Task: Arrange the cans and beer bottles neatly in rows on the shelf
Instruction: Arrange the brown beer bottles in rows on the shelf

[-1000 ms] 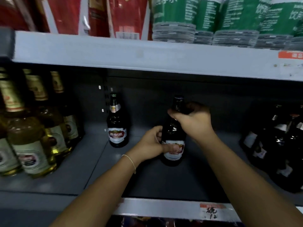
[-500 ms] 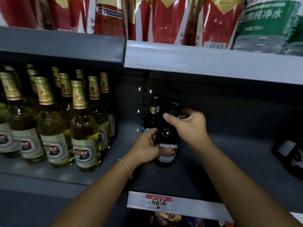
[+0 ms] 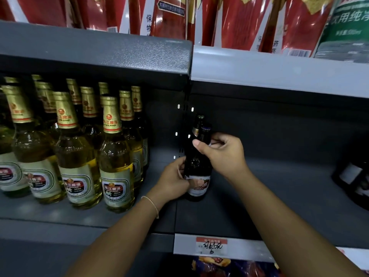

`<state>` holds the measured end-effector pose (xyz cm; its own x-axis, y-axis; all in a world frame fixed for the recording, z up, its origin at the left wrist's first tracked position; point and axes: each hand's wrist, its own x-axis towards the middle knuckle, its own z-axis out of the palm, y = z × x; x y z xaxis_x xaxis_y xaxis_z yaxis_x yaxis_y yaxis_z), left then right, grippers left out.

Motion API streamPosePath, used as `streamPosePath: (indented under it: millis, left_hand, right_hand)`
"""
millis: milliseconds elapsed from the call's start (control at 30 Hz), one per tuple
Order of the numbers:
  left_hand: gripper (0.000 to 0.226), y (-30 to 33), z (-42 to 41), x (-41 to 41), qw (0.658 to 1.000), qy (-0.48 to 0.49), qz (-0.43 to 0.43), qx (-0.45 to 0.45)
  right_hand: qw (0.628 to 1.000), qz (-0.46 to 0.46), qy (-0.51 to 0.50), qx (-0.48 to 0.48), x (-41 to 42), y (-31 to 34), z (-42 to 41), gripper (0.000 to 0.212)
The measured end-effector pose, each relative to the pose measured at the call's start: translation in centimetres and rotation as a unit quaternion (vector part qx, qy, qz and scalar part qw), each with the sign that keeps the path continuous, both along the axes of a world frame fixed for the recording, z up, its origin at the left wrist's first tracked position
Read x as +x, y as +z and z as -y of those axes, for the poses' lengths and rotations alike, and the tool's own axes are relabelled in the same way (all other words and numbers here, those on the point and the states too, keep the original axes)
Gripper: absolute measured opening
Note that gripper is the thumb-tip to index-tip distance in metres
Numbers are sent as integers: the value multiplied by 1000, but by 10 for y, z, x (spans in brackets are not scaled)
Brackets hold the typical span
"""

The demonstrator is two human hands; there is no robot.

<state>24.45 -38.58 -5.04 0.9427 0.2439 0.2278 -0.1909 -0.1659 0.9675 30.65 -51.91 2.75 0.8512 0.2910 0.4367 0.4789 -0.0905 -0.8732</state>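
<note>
Bare shelf floor spreads from the front edge toward our hands. Our left hand wraps the dark bottle at its label; our right hand pinches its neck. It stands upright mid-shelf, open room to its right, golden bottles leftward, another dark bottle just behind.

red packets above; price tag below.

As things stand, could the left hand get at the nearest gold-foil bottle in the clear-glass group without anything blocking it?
Probably yes. The left hand grips the dark bottle low down, and bare shelf lies between it and the nearest gold-foil bottle. It would have to let go first.
</note>
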Motion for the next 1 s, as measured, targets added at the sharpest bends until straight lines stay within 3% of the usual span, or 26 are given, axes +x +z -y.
streamPosePath:
  millis: [300, 433, 567, 700, 800, 1000]
  left_hand:
    - [59, -9, -8, 5, 1000, -11, -6, 7]
    - [60, -10, -9, 6, 1000, -14, -5, 9]
    - [63, -11, -14, 5, 1000, -15, -11, 25]
    - [44, -15, -21, 2, 1000, -20, -13, -5]
    - [33, -18, -20, 0, 1000, -6, -11, -19]
    - [36, -20, -16, 0, 1000, 4, -8, -22]
  right_hand:
    - [1000, 4, 4, 0, -1, -6, -4, 32]
    - [999, -4, 30, 17, -1, -11, 1, 14]
    - [998, -40, 7, 52, 6, -46, 23, 23]
    - [994, -86, 62, 22, 5, -90, 36, 27]
    - [990, -82, 119, 0, 4, -100, 36, 37]
    - [991, -73, 109, 16, 8, -107, 28, 42]
